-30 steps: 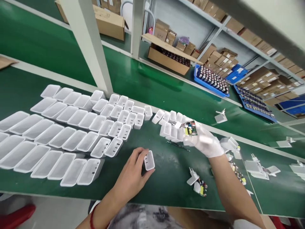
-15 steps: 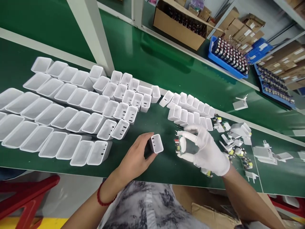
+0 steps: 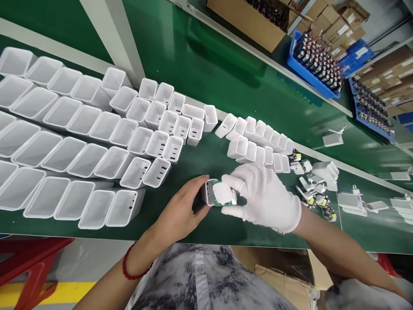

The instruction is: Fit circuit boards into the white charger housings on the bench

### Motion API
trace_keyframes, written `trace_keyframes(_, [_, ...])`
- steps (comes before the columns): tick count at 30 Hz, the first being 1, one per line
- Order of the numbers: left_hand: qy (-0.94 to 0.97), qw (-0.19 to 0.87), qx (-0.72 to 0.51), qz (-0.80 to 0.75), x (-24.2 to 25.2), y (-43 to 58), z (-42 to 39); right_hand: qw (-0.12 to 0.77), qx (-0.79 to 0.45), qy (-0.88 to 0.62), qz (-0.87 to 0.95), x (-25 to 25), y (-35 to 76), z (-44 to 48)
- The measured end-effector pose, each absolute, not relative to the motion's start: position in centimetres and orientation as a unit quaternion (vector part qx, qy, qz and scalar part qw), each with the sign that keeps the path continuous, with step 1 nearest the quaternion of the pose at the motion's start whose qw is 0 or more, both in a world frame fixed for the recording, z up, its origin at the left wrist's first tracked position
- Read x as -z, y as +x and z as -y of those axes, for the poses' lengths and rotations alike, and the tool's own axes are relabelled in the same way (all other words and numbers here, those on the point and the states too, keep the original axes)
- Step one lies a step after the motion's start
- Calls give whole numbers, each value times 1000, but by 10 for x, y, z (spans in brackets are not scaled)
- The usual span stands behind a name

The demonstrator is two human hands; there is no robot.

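Observation:
Bare and with a red cord at the wrist, my left hand (image 3: pixel 182 209) grips a small white plastic housing (image 3: pixel 209 193) by its sides, its open end turned to the right. My right hand (image 3: pixel 261 198), in a white glove, pinches a green circuit board (image 3: pixel 232 197) with a white pad on it between thumb and fingers. The board's left edge is at the mouth of the housing; whether it is inside cannot be made out. Rows of similar white housings (image 3: pixel 93 204) stand mouth-up to the left. More housings (image 3: pixel 237 146) stand behind my right hand.
Loose circuit boards and white plug parts (image 3: pixel 318 189) lie to the right on the green table (image 3: pixel 193 230). Farther right are white plug pieces (image 3: pixel 351 202). Blue trays of components (image 3: pixel 314 79) and a cardboard box (image 3: pixel 248 21) sit on the ledge beyond.
My right hand has moved left with the circuit board, bringing it to the open end of the housing. My left hand still holds the housing. The view has shifted slightly.

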State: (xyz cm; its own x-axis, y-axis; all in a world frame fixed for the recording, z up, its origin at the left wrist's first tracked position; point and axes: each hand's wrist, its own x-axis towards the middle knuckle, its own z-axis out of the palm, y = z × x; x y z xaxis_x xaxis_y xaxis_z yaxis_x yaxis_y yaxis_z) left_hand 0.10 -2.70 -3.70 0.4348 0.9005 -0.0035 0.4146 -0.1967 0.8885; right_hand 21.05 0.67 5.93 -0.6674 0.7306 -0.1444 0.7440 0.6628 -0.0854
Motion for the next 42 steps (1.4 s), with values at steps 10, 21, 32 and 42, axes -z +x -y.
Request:
trace_keyframes(10, [728, 440, -280, -446, 42, -1, 26, 82, 63, 361, -927, -70, 200, -13])
trace_keyframes(21, [732, 431, -285, -445, 43, 0, 26, 160, 14, 347, -924, -75, 182, -19])
trace_keyframes(32, [737, 423, -278, -447, 42, 0, 25, 202, -18, 314, -927, -78, 174, -20])
trace_keyframes(42, [726, 432, -295, -447, 40, 1, 22, 225, 17, 390, -893, -77, 146, -21])
